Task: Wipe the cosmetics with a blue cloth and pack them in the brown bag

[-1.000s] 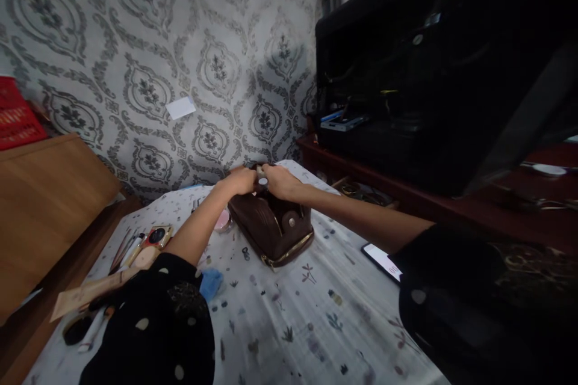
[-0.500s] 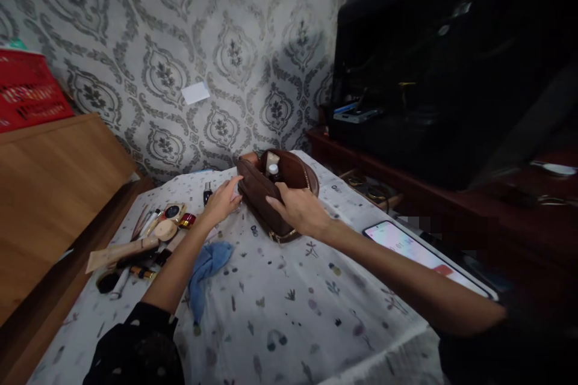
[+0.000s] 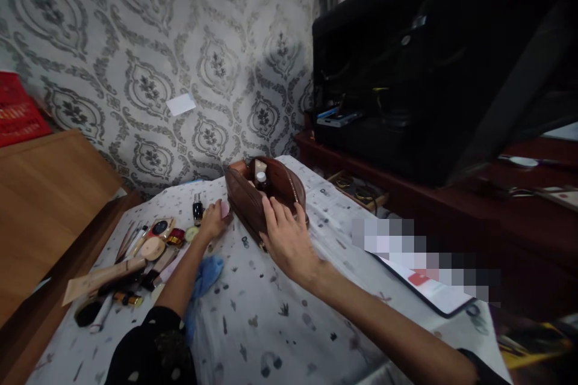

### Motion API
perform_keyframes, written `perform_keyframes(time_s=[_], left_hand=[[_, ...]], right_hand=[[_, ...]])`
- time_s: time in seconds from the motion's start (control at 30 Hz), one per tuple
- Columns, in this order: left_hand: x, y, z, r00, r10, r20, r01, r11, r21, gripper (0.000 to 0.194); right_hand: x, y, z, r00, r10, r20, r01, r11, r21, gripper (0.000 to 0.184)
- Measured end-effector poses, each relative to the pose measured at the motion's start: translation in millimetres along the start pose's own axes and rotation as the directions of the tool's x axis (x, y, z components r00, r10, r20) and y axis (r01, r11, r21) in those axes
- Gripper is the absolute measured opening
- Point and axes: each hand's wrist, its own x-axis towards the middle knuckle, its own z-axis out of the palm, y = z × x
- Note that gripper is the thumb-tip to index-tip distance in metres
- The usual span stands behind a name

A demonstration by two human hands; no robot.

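Note:
A brown leather pouch (image 3: 251, 194) stands open on the patterned white cloth (image 3: 289, 313), with small bottles showing in its mouth. My right hand (image 3: 283, 234) rests on the pouch's near side, fingers spread over the rim. My left hand (image 3: 214, 221) is just left of the pouch, fingers curled round a small pink round item (image 3: 224, 209). A small dark bottle (image 3: 197, 209) stands beside that hand.
Cosmetics, brushes and compacts (image 3: 149, 246) lie scattered at the left. A blue cloth (image 3: 205, 274) lies under my left forearm. A phone (image 3: 428, 280) lies at the right. A wooden board (image 3: 49, 204) leans at left; a dark cabinet (image 3: 406, 84) stands at right.
Both hands left the pouch's clasp and it now stands open. My left hand moved down to the pink item; my right hand slid onto the pouch's near side.

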Motion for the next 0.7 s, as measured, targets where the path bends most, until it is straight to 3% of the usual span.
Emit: perform_keyframes(time_s=[0.13, 0.23, 0.33, 0.4, 0.47, 0.6, 0.7], left_hand=[[1.1, -5.7, -2.0, 1.000, 0.031, 0.002, -0.031, 0.998, -0.054, 0.070], [-4.1, -12.8, 1.2, 0.993, 0.116, 0.007, -0.112, 0.972, -0.206, 0.075], [-15.1, -18.5, 9.0, 0.977, 0.208, -0.038, -0.205, 0.892, -0.403, 0.079], [-25.5, -18.7, 12.8, 0.970, 0.239, -0.052, -0.234, 0.850, -0.472, 0.079], [-38.2, -15.7, 11.9, 0.964, 0.266, -0.021, -0.237, 0.816, -0.527, 0.080], [-68.6, -7.2, -6.7, 0.957, 0.284, 0.058, -0.186, 0.756, -0.628, 0.077], [-95.6, -7.2, -26.3, 0.972, 0.235, -0.012, -0.209, 0.838, -0.505, 0.064]], right_hand=[[-10.1, 1.4, 8.2, 0.984, -0.080, -0.158, 0.087, 0.996, 0.037, 0.052], [-18.6, -3.9, 16.2, 0.933, -0.249, -0.258, 0.288, 0.949, 0.125, 0.038], [-23.9, -14.5, 32.7, 0.884, -0.405, -0.233, 0.460, 0.840, 0.286, 0.037], [-23.0, -22.2, 46.9, 0.913, -0.387, -0.127, 0.404, 0.821, 0.403, 0.042], [-18.6, -28.5, 60.3, 0.956, -0.294, 0.015, 0.250, 0.838, 0.486, 0.050], [-8.3, -35.8, 78.6, 0.968, -0.140, 0.209, -0.007, 0.815, 0.580, 0.065], [-6.8, -40.0, 86.5, 0.962, -0.110, 0.249, -0.060, 0.807, 0.587, 0.073]])
